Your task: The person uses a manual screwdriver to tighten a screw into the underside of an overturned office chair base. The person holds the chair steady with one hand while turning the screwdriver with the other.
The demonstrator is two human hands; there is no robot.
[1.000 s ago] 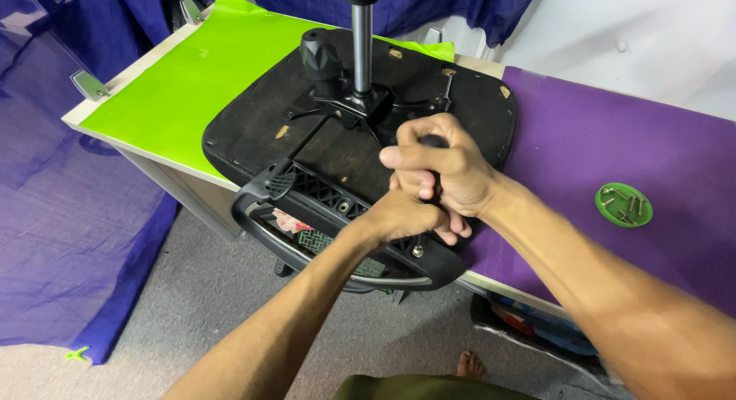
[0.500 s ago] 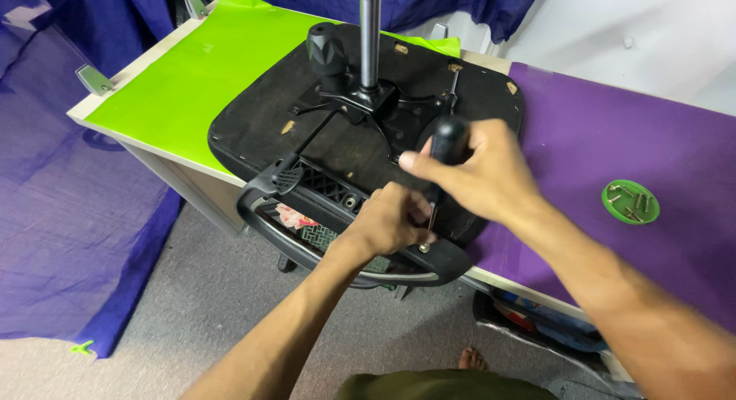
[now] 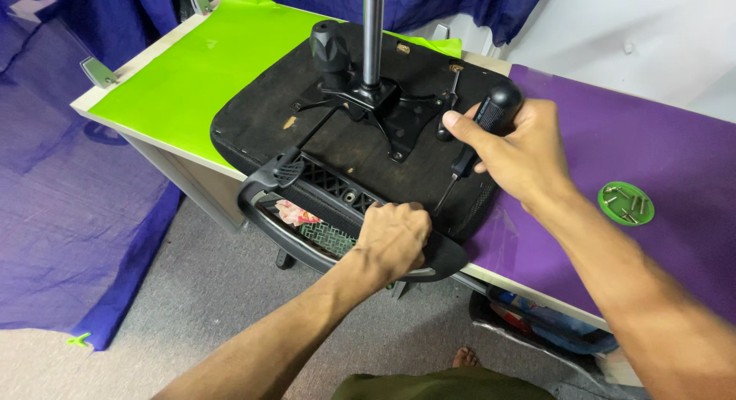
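Note:
An upturned black office chair seat (image 3: 307,120) lies on the table, its metal column (image 3: 373,32) pointing up from a black mounting plate (image 3: 387,105). My left hand (image 3: 395,235) presses down on the black plastic backrest bracket (image 3: 322,178) at the seat's near edge, close to the curved black frame (image 3: 291,243). My right hand (image 3: 517,151) grips a black-handled screwdriver (image 3: 475,136), lifted above the seat with its tip angled down toward the bracket near my left hand.
A bright green sheet (image 3: 199,74) covers the table's left part and a purple sheet (image 3: 613,139) the right. A small green dish (image 3: 626,203) with several screws sits on the purple sheet. Blue cloth (image 3: 69,178) hangs at the left. A bare foot (image 3: 464,358) shows on the grey floor.
My right hand has lifted away from my left hand, up and to the right, taking the screwdriver with it. My left hand stays on the bracket.

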